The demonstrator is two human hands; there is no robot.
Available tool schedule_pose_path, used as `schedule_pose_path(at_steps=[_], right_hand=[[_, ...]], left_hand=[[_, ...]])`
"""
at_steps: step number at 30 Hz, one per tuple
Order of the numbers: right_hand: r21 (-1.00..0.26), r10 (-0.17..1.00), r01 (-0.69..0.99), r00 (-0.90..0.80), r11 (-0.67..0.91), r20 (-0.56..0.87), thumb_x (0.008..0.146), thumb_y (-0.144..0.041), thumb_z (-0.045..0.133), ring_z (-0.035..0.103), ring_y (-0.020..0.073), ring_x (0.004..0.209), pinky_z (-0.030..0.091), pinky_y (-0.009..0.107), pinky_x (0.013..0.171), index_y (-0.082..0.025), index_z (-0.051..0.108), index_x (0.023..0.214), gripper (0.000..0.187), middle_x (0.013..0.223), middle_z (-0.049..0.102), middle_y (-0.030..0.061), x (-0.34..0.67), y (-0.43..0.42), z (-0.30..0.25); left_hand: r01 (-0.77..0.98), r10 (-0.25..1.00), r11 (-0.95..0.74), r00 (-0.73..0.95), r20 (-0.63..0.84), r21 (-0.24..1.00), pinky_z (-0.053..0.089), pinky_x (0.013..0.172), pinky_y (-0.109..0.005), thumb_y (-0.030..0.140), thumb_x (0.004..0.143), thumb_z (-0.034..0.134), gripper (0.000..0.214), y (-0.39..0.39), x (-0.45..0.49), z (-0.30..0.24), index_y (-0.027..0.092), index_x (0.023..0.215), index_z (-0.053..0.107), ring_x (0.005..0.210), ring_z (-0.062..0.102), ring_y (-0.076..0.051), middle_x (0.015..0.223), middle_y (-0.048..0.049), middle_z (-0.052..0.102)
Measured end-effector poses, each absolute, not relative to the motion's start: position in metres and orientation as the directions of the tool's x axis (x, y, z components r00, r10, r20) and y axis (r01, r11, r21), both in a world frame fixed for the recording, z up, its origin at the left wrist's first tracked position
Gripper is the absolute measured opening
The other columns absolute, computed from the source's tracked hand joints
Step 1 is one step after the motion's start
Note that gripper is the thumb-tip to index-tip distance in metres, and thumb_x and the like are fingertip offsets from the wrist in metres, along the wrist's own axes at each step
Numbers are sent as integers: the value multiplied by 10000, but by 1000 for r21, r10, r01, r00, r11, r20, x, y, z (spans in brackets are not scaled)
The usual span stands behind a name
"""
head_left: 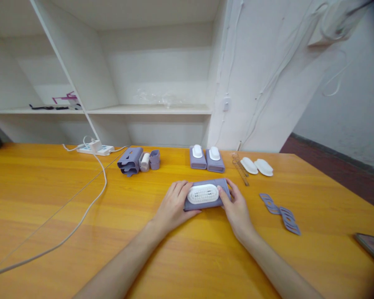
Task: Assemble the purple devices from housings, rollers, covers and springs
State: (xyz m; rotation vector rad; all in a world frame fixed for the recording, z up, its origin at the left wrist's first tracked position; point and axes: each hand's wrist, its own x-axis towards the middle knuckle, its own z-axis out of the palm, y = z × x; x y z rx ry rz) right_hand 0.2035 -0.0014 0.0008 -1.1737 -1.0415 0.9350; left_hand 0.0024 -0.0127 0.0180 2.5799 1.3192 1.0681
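Note:
A grey-purple plastic case [210, 182] is held between my two hands just above the table, its length running left to right. A white oval part [202, 194] with small dark slots lies in its upward face. My left hand [172, 204] is closed round the left end, with fingers over the top edge and the thumb along the lower edge. At the right end, my right hand [237, 209] grips the case; its thumb presses by the oval's right edge. The case's underside is hidden.
Two similar cases with white knobs [198, 160] stand behind. Purple holders [131, 160] are at back left, near a power strip [95, 148] and cable [95, 203]. Springs [239, 168], white oval lids [257, 166] and slotted plates [280, 212] lie right; a dark flat device [372, 245] sits far right.

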Motion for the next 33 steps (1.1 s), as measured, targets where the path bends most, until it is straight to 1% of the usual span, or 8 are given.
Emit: schedule_pose_path(at_steps=[7, 11, 14, 16, 19, 24, 29, 33], right_hand=[[-982, 956, -23, 235, 187, 177, 788, -428, 594, 552, 232, 1109, 410, 377, 977, -190, 544, 1178, 460, 1212, 596, 92, 202, -1, -1], [-990, 972, -42, 198, 135, 124, 764, -405, 627, 569, 226, 1072, 422, 365, 958, -162, 504, 1221, 532, 1184, 593, 120, 201, -4, 2], [-991, 979, -24, 161, 134, 128, 721, -372, 674, 603, 202, 981, 462, 350, 895, -215, 374, 1345, 710, 1318, 476, 119, 202, -8, 6], [-990, 987, -12, 72, 144, 143, 696, -341, 698, 618, 180, 894, 494, 348, 828, -275, 269, 1403, 830, 1378, 403, 106, 205, -10, 8], [-983, 975, 44, -142, 180, 172, 687, -317, 699, 606, 172, 829, 511, 336, 756, -254, 344, 1379, 780, 1265, 496, 95, 211, -10, 9], [-908, 966, 332, -113, 257, 232, 634, -390, 731, 574, 178, 797, 502, 339, 725, -241, 366, 1368, 834, 1078, 496, 61, 211, -13, 8], [-672, 930, 696, 16, 253, 367, 664, -527, 669, 534, 280, 974, 436, 437, 856, -188, 374, 1350, 820, 1058, 481, 102, 201, -19, 5], [-490, 905, 853, 49, 182, 422, 616, -673, 626, 536, 354, 945, 415, 492, 794, -168, 440, 1294, 866, 1015, 517, 143, 199, -19, -1]], left_hand=[[686, 746, -619, 361, 560, 383, 394, 959, -456, 395, 687, 712, 683, -9, -2, 23, 219, 1256, 377, 1123, 455, -279, 1207, -102, 497], [688, 768, -588, 309, 561, 425, 401, 944, -456, 378, 665, 730, 666, -5, -9, 23, 215, 1218, 397, 1101, 475, -275, 1175, -94, 518], [664, 789, -577, 304, 534, 475, 413, 943, -430, 395, 629, 755, 707, -3, -17, 22, 209, 1211, 401, 1095, 490, -260, 1171, -93, 523], [637, 812, -564, 311, 495, 526, 423, 939, -416, 426, 594, 772, 761, -1, -23, 22, 213, 1220, 395, 1095, 504, -255, 1179, -92, 524], [610, 848, -527, 328, 417, 592, 429, 944, -401, 464, 553, 787, 851, 1, -33, 20, 223, 1253, 367, 1105, 517, -249, 1210, -88, 520], [678, 861, -494, 294, 416, 544, 414, 961, -419, 506, 551, 773, 847, 6, -42, 16, 220, 1250, 389, 1133, 501, -260, 1224, -87, 511], [777, 835, -464, 223, 503, 426, 411, 946, -422, 399, 736, 657, 578, 9, -37, 15, 197, 1219, 412, 1120, 494, -249, 1168, -92, 515], [809, 809, -494, 293, 510, 319, 420, 902, -423, 266, 825, 511, 421, -5, -20, 26, 196, 1228, 411, 1064, 505, -248, 1130, -107, 518]])
